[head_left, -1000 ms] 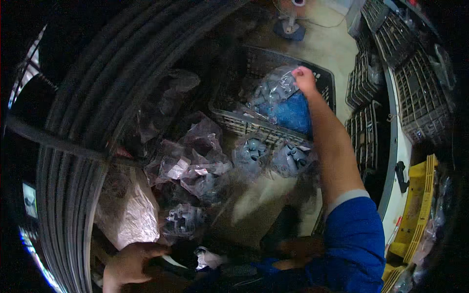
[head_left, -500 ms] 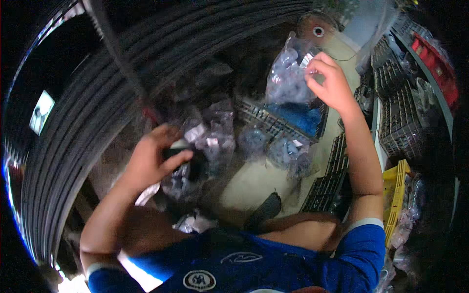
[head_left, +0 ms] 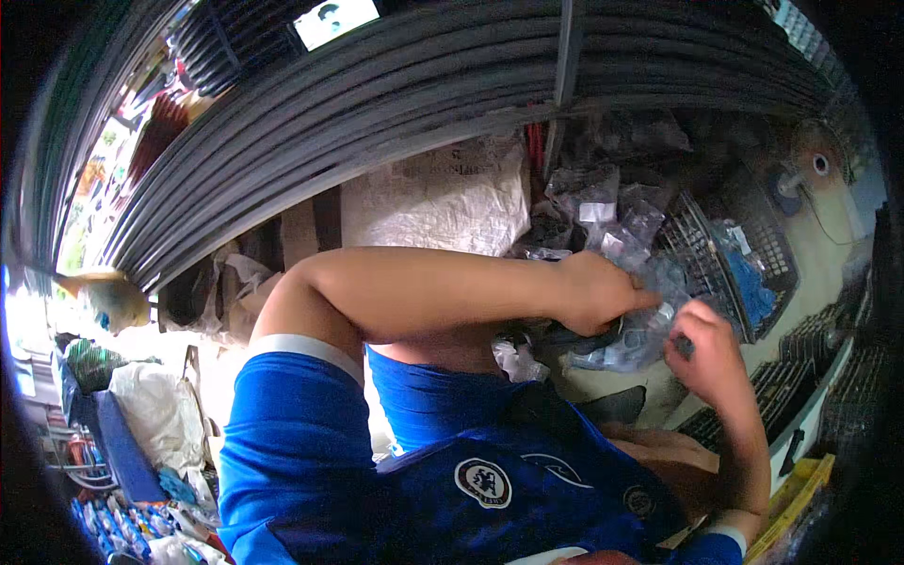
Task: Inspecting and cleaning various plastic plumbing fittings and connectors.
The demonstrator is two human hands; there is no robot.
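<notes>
A person in a blue short-sleeved shirt with white cuffs [head_left: 452, 471] works with both bare hands over a clear plastic bag of grey pieces [head_left: 633, 347], right of center in the frame. The left hand [head_left: 600, 294] reaches across from the left, fingers pointing toward the bag's upper part; motion blur means one cannot tell whether it grips the plastic. The right hand [head_left: 708, 350], just beside the bag's right side, has its fingers curled toward the thumb, though whether they pinch anything cannot be told. Above the bag lie more clear plastic bags with white labels [head_left: 597, 213], near a black lattice-sided plastic crate [head_left: 699, 262] holding a bright blue plastic bag [head_left: 750, 290]. A white woven sack [head_left: 443, 202] rests at upper center, beneath long dark grey ribbed lengths [head_left: 377, 104] that sweep across the top. A yellow plastic crate [head_left: 799, 504] stands at lower right.
</notes>
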